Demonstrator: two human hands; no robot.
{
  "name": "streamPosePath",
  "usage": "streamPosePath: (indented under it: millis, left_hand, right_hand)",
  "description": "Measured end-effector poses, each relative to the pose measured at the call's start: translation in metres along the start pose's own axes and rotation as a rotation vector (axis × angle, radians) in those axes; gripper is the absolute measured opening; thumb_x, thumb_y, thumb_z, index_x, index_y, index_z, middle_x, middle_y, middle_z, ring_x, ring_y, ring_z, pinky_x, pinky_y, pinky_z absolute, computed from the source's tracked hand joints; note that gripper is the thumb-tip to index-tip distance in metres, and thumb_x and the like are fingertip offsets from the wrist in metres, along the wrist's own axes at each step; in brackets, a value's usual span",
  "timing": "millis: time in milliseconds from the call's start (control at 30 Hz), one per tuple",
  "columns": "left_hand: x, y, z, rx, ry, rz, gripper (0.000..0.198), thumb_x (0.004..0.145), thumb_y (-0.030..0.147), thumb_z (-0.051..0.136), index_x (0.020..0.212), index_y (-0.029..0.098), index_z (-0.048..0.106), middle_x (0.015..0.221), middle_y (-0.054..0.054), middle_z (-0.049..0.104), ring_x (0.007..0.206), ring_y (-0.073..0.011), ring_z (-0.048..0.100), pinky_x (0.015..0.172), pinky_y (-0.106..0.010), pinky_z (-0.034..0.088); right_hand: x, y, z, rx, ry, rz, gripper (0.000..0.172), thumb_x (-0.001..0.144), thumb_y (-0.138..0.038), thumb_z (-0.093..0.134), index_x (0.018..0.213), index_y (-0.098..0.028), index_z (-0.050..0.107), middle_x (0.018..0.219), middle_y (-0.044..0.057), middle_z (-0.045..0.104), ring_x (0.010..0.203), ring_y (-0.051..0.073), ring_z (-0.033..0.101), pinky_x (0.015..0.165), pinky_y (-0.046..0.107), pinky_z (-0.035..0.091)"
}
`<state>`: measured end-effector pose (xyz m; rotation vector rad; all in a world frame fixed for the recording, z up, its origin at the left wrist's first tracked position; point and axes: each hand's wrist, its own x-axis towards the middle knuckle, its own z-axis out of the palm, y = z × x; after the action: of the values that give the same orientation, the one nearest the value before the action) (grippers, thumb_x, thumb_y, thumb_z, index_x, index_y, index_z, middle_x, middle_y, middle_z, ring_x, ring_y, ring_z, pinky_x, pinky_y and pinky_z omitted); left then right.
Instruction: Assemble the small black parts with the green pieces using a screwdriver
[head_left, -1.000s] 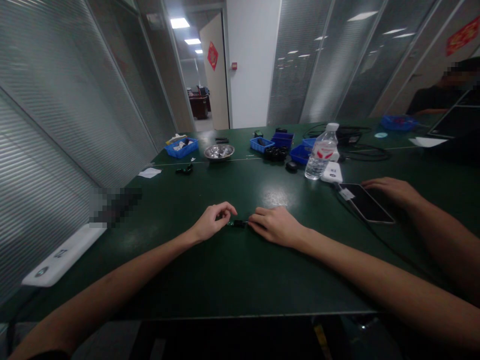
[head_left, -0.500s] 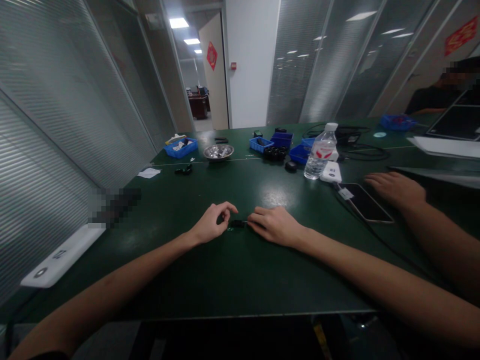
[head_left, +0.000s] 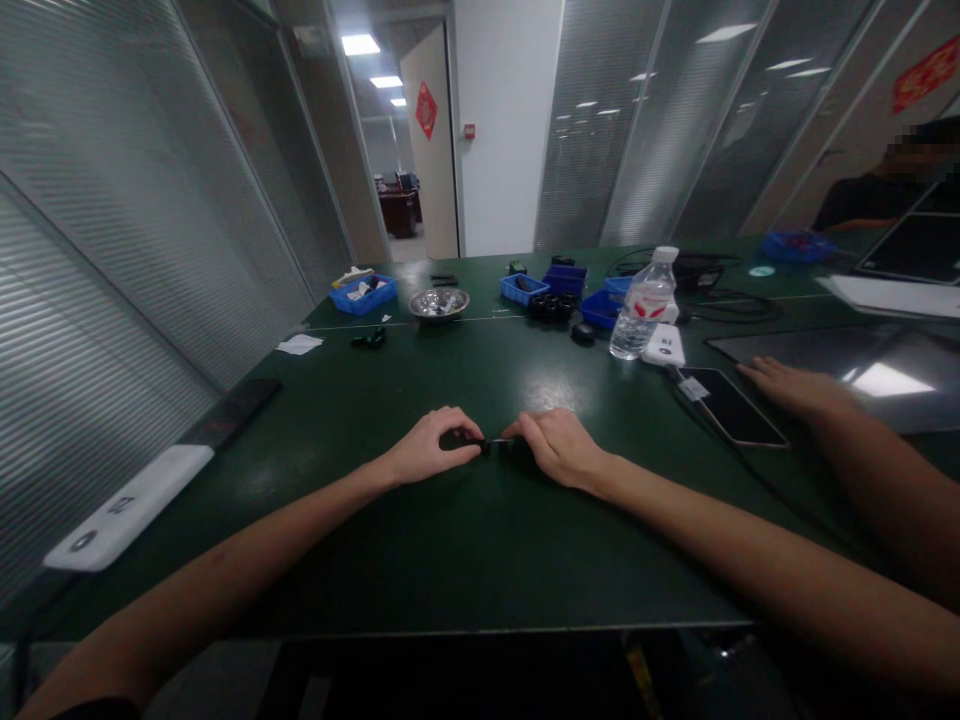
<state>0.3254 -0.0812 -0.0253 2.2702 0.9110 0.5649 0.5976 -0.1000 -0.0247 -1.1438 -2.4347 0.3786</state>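
My left hand [head_left: 433, 446] pinches a small black part [head_left: 485, 447] between thumb and fingertips, just above the green table [head_left: 450, 560]. From that part a thin metal rod [head_left: 501, 441] sticks out to the right. My right hand [head_left: 561, 447] is closed at the rod's other end, its fingers curled under and partly hidden. The black part is too small to tell its exact kind.
A water bottle [head_left: 643, 305], white power bank [head_left: 663, 346] and phone [head_left: 731, 405] lie right. Another person's hand [head_left: 795, 388] rests by a glossy dark panel [head_left: 885, 350]. Behind are a metal bowl [head_left: 439, 304], blue trays [head_left: 364, 294] and black pieces [head_left: 369, 340].
My left fingers have closed on the black part, which was lying between the hands. My right hand has turned slightly. At right, the dark panel now lies flatter under the other person's arm.
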Motion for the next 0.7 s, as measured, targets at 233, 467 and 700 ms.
streamPosePath:
  millis: [233, 467, 700]
  left_hand:
    - [0.000, 0.000, 0.000, 0.001, 0.028, -0.012, 0.022, 0.095, 0.038, 0.066, 0.107, 0.021, 0.072, 0.108, -0.005, 0.068, 0.098, -0.0208, 0.062, 0.086, -0.033, 0.049]
    - [-0.001, -0.040, -0.041, 0.173, 0.248, -0.160, 0.034, 0.096, 0.047, 0.060, 0.114, 0.021, 0.072, 0.111, -0.008, 0.071, 0.096, -0.0229, 0.065, 0.080, -0.033, 0.051]
    - [-0.029, -0.130, -0.121, 0.664, 0.487, -0.543, 0.034, 0.093, 0.044, 0.060, 0.112, 0.022, 0.075, 0.111, -0.009, 0.074, 0.100, -0.0276, 0.067, 0.084, -0.036, 0.051]
  right_hand:
    - [0.001, -0.003, 0.000, -0.018, 0.010, 0.024, 0.052, 0.104, -0.027, 0.029, 0.109, -0.015, 0.079, 0.091, 0.007, 0.075, 0.069, 0.016, 0.063, 0.069, 0.029, 0.043]
    - [0.001, -0.005, -0.004, -0.018, -0.007, 0.023, 0.048, 0.102, -0.024, 0.034, 0.107, -0.014, 0.080, 0.085, 0.006, 0.073, 0.063, 0.014, 0.058, 0.064, 0.027, 0.040]
    - [0.001, -0.004, -0.005, -0.036, -0.038, 0.055, 0.043, 0.100, -0.025, 0.039, 0.097, -0.014, 0.081, 0.085, 0.007, 0.073, 0.065, 0.014, 0.060, 0.065, 0.027, 0.041]
